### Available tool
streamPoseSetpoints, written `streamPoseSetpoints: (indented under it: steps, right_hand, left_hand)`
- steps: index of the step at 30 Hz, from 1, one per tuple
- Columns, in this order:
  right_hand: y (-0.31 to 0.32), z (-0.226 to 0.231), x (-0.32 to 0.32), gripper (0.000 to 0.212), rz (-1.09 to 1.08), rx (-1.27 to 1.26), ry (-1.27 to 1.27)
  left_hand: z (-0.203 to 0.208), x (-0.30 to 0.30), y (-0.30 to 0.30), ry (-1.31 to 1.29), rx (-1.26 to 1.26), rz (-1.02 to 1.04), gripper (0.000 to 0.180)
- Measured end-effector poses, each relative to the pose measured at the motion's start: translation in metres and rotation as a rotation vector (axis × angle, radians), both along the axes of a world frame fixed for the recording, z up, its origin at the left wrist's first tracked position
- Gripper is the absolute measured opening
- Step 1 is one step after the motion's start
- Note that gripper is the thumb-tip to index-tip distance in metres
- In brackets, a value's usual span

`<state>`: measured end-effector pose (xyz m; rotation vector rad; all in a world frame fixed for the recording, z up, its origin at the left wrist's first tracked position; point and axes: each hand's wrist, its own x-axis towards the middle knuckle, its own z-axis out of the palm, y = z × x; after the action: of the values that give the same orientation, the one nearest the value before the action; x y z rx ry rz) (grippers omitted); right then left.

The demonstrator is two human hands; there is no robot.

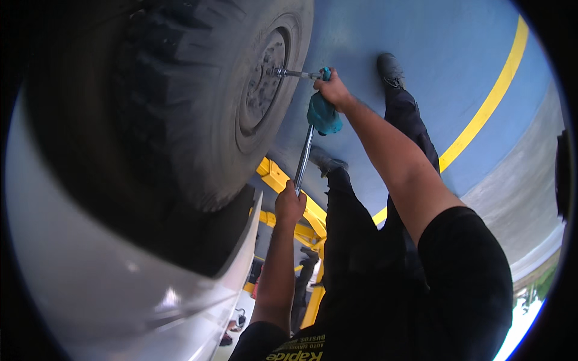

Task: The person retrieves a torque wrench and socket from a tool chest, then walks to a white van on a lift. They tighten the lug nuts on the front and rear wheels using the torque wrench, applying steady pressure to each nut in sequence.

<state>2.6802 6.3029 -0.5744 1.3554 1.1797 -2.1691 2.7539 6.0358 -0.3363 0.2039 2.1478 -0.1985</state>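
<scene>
A long chrome socket wrench (pixel 305 155) runs from low centre up to a teal cloth (pixel 324 114). My left hand (pixel 290 206) is wrapped round the lower end of its handle. At the upper end, my right hand (pixel 334 90) closes round the tool's head, with the teal cloth bunched there and hanging below the fingers. From the head a metal extension (pixel 299 74) reaches left, with a socket (pixel 279 72) at its tip against the hub. That tip meets the dusty wheel rim (pixel 260 90) inside a large tyre (pixel 198 102). The nut under the socket is hidden.
White vehicle bodywork (pixel 150 295) curves below the tyre. A yellow metal lift arm (pixel 278 177) stands behind my left hand. My shoes (pixel 391 69) are on the blue floor (pixel 457 42), beside a painted yellow line (pixel 487 108). Another person's dark-clothed leg (pixel 306 274) shows at the lower centre.
</scene>
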Motion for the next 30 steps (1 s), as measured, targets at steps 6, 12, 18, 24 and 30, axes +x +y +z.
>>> streamPoseSetpoints:
  steps: [6,12,18,24,30]
  right_hand:
    - [-0.016,-0.009,0.021,0.059,-0.080,-0.029,0.086]
    - [-0.012,-0.009,0.025,0.059,-0.051,-0.025,0.047]
    - [0.008,0.023,0.007,0.071,-0.177,-0.266,-0.020]
    - [0.003,0.017,0.006,0.073,-0.054,-0.187,-0.046]
    - [0.000,0.024,0.005,0.070,-0.232,-0.159,-0.040]
  left_hand:
    - [-0.013,-0.003,-0.030,0.050,-0.007,-0.142,0.033]
    - [0.012,0.000,-0.005,-0.015,-0.057,-0.128,0.034]
    - [0.109,-0.058,0.105,-0.104,-0.154,-0.116,0.033]
    - [0.059,-0.034,0.042,-0.065,-0.079,-0.072,0.033]
    - [0.062,-0.054,0.039,-0.095,-0.012,-0.024,0.036]
